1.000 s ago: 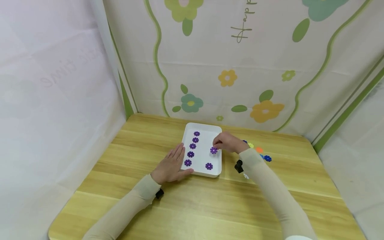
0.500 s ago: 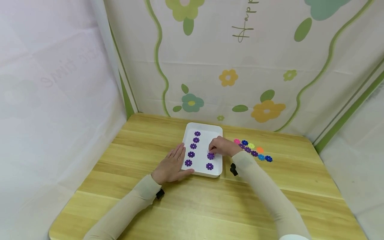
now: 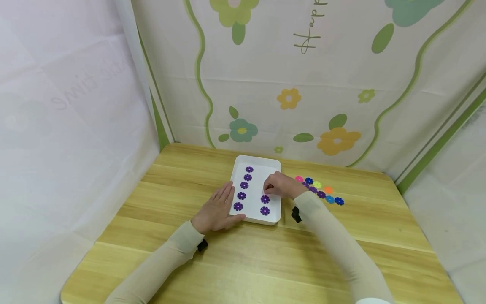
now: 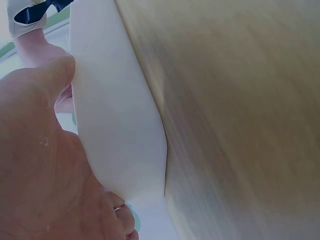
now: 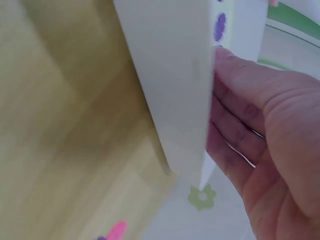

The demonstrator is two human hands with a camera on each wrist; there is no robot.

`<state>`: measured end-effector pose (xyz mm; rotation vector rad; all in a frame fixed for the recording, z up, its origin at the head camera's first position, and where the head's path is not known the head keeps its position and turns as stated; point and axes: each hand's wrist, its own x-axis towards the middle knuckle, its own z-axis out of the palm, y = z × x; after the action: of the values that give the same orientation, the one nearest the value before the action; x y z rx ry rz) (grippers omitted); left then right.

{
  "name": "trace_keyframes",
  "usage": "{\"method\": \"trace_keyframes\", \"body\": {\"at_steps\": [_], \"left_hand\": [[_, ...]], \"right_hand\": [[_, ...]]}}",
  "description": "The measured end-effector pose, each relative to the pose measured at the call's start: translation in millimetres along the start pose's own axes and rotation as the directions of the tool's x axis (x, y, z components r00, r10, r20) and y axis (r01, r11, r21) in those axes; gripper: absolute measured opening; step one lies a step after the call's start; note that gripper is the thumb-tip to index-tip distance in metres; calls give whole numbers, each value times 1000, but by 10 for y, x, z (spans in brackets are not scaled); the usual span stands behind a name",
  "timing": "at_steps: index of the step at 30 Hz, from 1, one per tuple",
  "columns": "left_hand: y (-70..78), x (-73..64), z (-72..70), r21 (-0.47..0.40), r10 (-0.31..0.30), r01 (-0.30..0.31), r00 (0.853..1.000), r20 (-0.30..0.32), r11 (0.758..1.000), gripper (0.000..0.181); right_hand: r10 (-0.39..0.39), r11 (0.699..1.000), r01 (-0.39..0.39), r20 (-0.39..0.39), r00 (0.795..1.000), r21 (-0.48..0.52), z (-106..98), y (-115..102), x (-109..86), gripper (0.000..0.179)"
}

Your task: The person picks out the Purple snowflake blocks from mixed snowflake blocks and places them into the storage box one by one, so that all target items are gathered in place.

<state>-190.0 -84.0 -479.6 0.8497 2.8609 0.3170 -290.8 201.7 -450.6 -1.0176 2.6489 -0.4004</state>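
A white tray point(image 3: 253, 215) lies on the table, with several purple interlocking discs in it. A column of them, such as one purple disc point(image 3: 241, 196), runs along its left side. At the right side, a single purple disc point(image 3: 265, 211) lies near the front. Just behind it, my right hand point(image 3: 282, 185) pinches the far edge of another purple disc point(image 3: 265, 199), low over the tray floor. In the right wrist view, the tray wall hides those fingertips. My left hand point(image 3: 215, 211) rests with straight fingers along the tray's left rim, thumb at the front edge.
Right of the tray, several loose discs lie in a loose cluster on the wooden table point(image 3: 243, 270), among them a pink disc point(image 3: 299, 179), an orange disc point(image 3: 328, 190) and a dark blue disc point(image 3: 339, 201). A printed cloth point(image 3: 262, 118) hangs behind the table.
My right hand has moved slightly left and toward me, bringing the purple disc down behind the front one. The disc now looks flat. My left hand has stayed at the rim.
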Motion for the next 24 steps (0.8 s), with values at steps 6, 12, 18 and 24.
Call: {"method": "trace_keyframes", "body": {"at_steps": [6, 12, 18, 24], "left_hand": [[1, 0, -2, 5, -2, 2, 1000, 6, 1000, 105], [-13, 0, 18, 18, 5, -6, 1000, 7, 1000, 105], [-25, -2, 27, 16, 2, -2, 1000, 13, 1000, 106], [-10, -4, 15, 19, 8, -8, 1000, 7, 1000, 106]], "right_hand": [[22, 1000, -22, -63, 998, 5, -204, 66, -138, 12], [76, 997, -75, -129, 989, 13, -389, 289, -390, 12], [106, 993, -113, -174, 979, -34, -477, 589, -601, 8], [187, 981, -191, -158, 970, -15, -438, 789, -796, 13]]}}
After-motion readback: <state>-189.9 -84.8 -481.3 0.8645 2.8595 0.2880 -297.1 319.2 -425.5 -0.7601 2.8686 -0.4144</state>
